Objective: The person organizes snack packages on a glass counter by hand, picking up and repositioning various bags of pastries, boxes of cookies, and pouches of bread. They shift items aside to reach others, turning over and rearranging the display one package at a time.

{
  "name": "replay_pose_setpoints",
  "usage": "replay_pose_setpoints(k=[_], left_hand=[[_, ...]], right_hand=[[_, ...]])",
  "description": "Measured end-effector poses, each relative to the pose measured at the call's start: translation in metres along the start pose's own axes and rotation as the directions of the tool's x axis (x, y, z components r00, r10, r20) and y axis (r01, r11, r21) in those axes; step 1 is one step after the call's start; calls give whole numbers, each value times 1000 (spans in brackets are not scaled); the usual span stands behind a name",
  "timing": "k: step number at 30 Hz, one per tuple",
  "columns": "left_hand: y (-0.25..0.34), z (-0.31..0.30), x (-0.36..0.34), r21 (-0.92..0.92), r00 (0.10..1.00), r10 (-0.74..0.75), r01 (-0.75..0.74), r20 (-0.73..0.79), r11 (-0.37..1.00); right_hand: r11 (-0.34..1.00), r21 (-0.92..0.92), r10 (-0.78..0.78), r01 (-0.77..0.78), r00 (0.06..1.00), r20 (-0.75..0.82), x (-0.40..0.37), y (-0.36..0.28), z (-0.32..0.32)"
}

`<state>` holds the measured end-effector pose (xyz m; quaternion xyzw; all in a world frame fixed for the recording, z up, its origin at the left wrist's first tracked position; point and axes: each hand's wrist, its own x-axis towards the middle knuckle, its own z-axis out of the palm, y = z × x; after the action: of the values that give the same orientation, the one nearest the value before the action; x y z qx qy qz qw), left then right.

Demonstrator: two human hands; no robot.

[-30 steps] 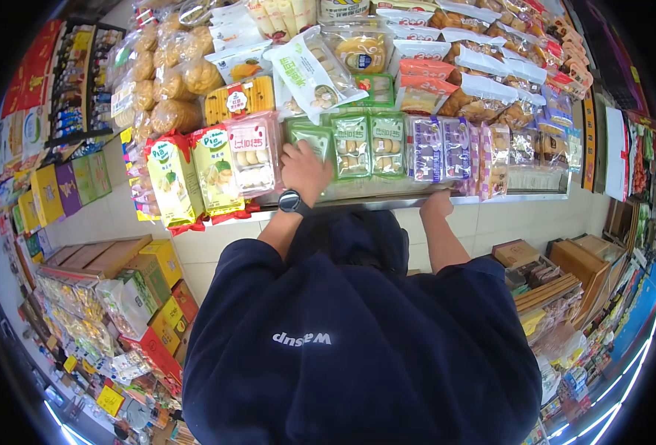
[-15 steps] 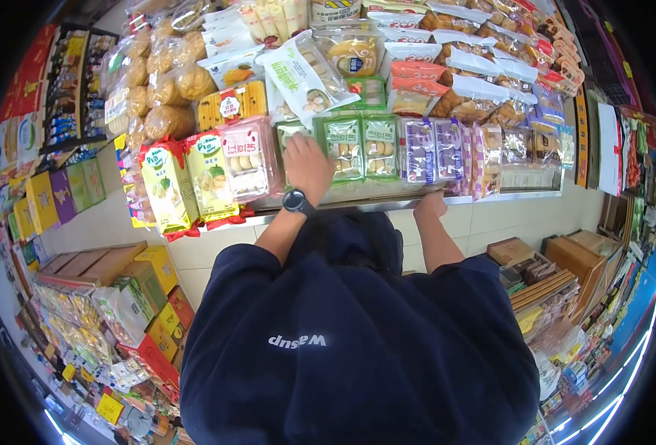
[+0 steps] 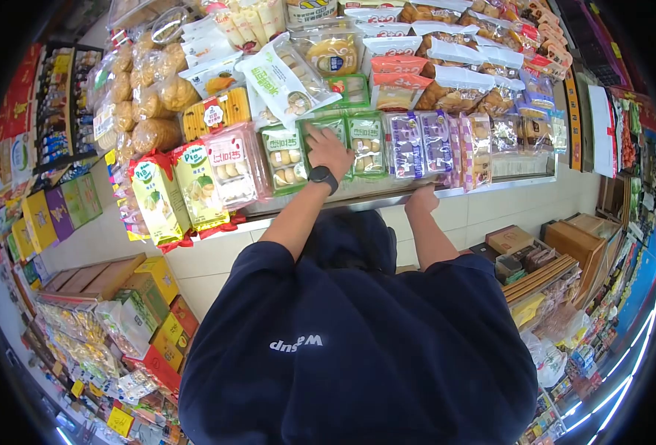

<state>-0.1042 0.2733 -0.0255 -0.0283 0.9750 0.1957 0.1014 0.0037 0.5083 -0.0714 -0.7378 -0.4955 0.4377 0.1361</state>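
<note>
My left hand [image 3: 329,153], with a dark watch on the wrist, lies with outstretched fingers on the middle green-edged pack of round pastries [image 3: 333,127] and hides most of it. A matching green pack [image 3: 286,159] stands to its left and another green pack [image 3: 366,146] to its right. My right hand [image 3: 422,199] is curled at the metal rim [image 3: 376,201] of the display, below the purple packs [image 3: 422,147]; its fingertips are hidden. A pink-edged pastry pack [image 3: 232,169] sits further left.
Yellow-green bags [image 3: 202,188] stand at the display's left front corner. Behind lie a white-green bag [image 3: 287,78], bagged buns [image 3: 154,96] and white-topped bread bags [image 3: 454,81]. Stacked boxes [image 3: 154,289] stand behind me on the left, wooden crates [image 3: 543,278] on the right.
My left hand has moved right, from the leftmost green pack to the middle one, uncovering the first. My right hand stays at the rim. The view has shifted slightly.
</note>
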Motion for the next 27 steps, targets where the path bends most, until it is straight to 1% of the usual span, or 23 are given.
replay_pose_setpoints(k=[6, 9, 10, 13, 15, 17, 18, 21, 25, 27], left_hand=[[2, -10, -6, -80, 999, 4, 0, 47, 997], [11, -37, -26, -189, 997, 46, -32, 68, 981], [13, -48, -32, -210, 994, 47, -27, 94, 977], [8, -92, -49, -269, 991, 116, -94, 69, 959], [-4, -113, -56, -159, 995, 93, -87, 30, 983], [-22, -123, -57, -12, 999, 50, -51, -20, 999], [-32, -124, -55, 22, 999, 17, -16, -30, 1000], [-57, -123, -46, 89, 997, -52, 57, -58, 994], [-67, -112, -37, 45, 993, -46, 51, -108, 998], [-66, -105, -34, 96, 981, 18, 1, -194, 995]], right_hand=[[999, 39, 3, -3, 1000, -9, 11, 8, 6], [999, -31, -30, 29, 998, -46, 13, 9, 6], [999, -24, -29, 28, 998, -48, 9, 7, 5], [999, -25, -36, 35, 998, -45, 5, 5, 4], [997, -60, -53, 51, 998, -26, 13, 8, 4], [999, -24, -25, 24, 999, -29, 16, 10, 4], [1000, -6, -12, 11, 1000, -29, 15, 10, 5], [998, 64, 27, -27, 1000, -1, 10, 6, 5], [994, 105, 17, -20, 999, 30, -3, -1, 1], [993, 116, 20, -23, 999, 26, -10, -5, 0]])
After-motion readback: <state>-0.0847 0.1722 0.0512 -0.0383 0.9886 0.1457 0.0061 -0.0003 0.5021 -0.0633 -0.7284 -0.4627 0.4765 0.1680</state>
